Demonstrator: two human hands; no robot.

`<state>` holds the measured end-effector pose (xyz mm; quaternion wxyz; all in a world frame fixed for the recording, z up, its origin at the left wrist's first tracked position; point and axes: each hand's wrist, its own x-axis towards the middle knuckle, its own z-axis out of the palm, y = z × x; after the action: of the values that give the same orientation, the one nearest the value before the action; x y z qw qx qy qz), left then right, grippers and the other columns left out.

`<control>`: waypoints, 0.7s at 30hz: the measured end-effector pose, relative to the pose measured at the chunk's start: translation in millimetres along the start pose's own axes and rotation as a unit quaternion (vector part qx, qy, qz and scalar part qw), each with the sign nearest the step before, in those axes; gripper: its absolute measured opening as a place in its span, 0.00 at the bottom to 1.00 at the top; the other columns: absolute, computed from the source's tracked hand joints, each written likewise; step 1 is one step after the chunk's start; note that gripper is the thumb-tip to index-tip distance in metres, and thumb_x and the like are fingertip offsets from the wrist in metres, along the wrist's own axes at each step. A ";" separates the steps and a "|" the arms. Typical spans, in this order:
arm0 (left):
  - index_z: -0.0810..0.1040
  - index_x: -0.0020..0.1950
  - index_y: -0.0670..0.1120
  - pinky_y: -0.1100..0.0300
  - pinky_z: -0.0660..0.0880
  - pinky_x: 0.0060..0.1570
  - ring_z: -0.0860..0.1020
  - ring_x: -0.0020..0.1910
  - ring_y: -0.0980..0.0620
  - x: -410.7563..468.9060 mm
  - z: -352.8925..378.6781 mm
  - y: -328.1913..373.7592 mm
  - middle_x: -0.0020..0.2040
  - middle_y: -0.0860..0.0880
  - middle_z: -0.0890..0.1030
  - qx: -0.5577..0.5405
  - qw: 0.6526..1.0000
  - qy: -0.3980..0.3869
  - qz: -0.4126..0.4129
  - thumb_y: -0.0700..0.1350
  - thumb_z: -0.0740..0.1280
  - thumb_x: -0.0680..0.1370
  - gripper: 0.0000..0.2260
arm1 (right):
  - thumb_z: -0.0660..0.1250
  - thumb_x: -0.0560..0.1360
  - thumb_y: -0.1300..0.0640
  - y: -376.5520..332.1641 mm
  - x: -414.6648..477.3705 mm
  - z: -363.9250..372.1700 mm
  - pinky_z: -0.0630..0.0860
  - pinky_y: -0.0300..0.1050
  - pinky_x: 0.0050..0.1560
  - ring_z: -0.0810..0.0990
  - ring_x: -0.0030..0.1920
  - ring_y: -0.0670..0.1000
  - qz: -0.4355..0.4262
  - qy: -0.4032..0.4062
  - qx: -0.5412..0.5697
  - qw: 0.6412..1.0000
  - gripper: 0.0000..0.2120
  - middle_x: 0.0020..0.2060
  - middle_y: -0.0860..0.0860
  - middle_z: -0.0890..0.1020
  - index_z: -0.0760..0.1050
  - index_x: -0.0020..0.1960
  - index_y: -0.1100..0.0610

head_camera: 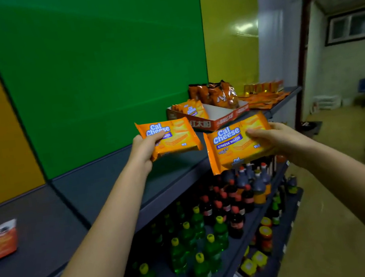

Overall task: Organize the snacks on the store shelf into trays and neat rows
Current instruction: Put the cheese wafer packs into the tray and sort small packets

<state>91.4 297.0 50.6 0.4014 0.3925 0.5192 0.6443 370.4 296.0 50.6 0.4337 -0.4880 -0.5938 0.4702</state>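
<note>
Orange wafer pack pinched in left hand, thumb on top, above grey shelf. Right hand grips second wafer pack, fingers clamped over its right edge. Cardboard tray sits far right, holding more packs.

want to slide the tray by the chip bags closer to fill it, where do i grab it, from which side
Take the tray by the printed wall nearest you, from the aisle side, thumb over the open rim. That wall sits by the shelf edge, and the bare white floor behind it leaves finger room; the wafer packs lean further back.
</note>
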 end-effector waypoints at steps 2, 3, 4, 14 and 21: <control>0.74 0.60 0.38 0.64 0.78 0.26 0.80 0.32 0.52 30.7 31.8 -1.7 0.48 0.42 0.81 -0.002 1.000 -0.005 -0.007 0.38 0.69 0.74 0.15 | 0.65 0.76 0.56 -0.9 29.5 -17.1 0.77 0.35 0.28 0.79 0.38 0.50 -0.002 0.004 0.003 1.000 0.12 0.41 0.52 0.80 0.70 0.57 0.59; 0.75 0.57 0.38 0.64 0.77 0.26 0.80 0.31 0.52 45.6 46.0 -1.8 0.48 0.42 0.80 0.002 1.000 -0.006 -0.006 0.38 0.69 0.74 0.12 | 0.65 0.76 0.56 -2.5 45.2 -25.3 0.77 0.33 0.26 0.79 0.37 0.50 -0.007 0.003 -0.002 1.000 0.13 0.41 0.52 0.81 0.70 0.58 0.59; 0.76 0.53 0.40 0.64 0.77 0.25 0.80 0.28 0.53 60.2 59.4 -1.6 0.47 0.42 0.80 0.005 1.000 -0.007 0.000 0.38 0.68 0.75 0.08 | 0.65 0.76 0.56 -4.4 60.4 -32.6 0.77 0.33 0.27 0.79 0.38 0.50 -0.013 0.004 -0.006 1.000 0.13 0.41 0.52 0.81 0.70 0.59 0.59; 0.72 0.55 0.42 0.64 0.74 0.19 0.77 0.18 0.57 165.3 150.6 -10.9 0.37 0.46 0.78 0.025 0.999 0.023 0.014 0.39 0.62 0.77 0.07 | 0.66 0.75 0.54 10.5 198.4 -83.5 0.76 0.40 0.41 0.80 0.42 0.49 -0.064 0.020 0.030 0.997 0.18 0.49 0.53 0.81 0.70 0.63 0.58; 0.73 0.61 0.40 0.69 0.74 0.22 0.78 0.29 0.55 234.6 186.9 -26.3 0.47 0.43 0.81 0.053 0.997 0.055 0.031 0.39 0.61 0.79 0.11 | 0.66 0.75 0.58 19.8 298.2 -97.9 0.79 0.33 0.36 0.79 0.40 0.47 -0.111 0.002 0.054 0.992 0.17 0.53 0.56 0.80 0.71 0.63 0.59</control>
<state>180.0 583.8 74.1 0.3307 0.3928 0.5614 0.6489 425.2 605.3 65.6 0.5097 -0.3961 -0.6173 0.4497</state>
